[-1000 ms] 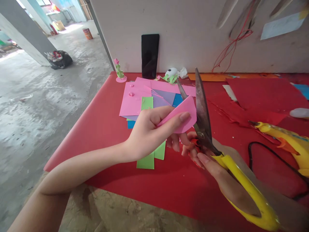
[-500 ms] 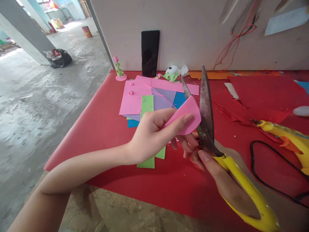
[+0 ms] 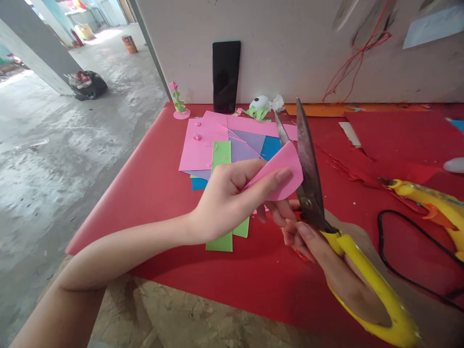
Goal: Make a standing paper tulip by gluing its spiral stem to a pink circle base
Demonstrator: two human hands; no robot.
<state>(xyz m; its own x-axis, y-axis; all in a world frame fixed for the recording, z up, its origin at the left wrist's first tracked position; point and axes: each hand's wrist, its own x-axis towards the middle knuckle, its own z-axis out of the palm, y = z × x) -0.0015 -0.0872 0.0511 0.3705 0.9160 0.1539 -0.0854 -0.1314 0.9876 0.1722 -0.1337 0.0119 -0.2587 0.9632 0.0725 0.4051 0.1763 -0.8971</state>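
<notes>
- Scissors [image 3: 308, 195] are standing right of centre in the frame, blades spread, yellow handles slanting toward the lower right.
- Right hand [image 3: 340, 275] is gripping the scissors, partly lying inside the large handle loop.
- Left hand [image 3: 230, 200], mid-frame, is pinching the pink paper piece [image 3: 288, 157] under its thumb. Piece is sitting at the blades, raised above the red table [image 3: 152, 179].
- Progress, by judgement: trimming is looking partway done. Lower right corner of the piece is showing a rounded outline; upper corner is looking more angular, so some shaping is probably remaining. Whether the blades are biting, cannot tell.
- Pink-and-green paper flower [image 3: 177, 100] is standing on a round base, left of the phone; seemingly a finished item.
- Pink sheets [image 3: 197, 154] and green strips [image 3: 219, 240] are lying around the left hand, apparently spare stock. Glue gun [image 3: 424, 195] is lying at the right edge; any joining is likely yet to be done.
- Writing: none is reading clearly. Phone [image 3: 225, 77], upper centre, is showing a dark, unmarked face. Orange can [image 3: 129, 44], upper left, is carrying markings too small to make out. Pale paper [image 3: 433, 26], upper right, is giving no legible text.
</notes>
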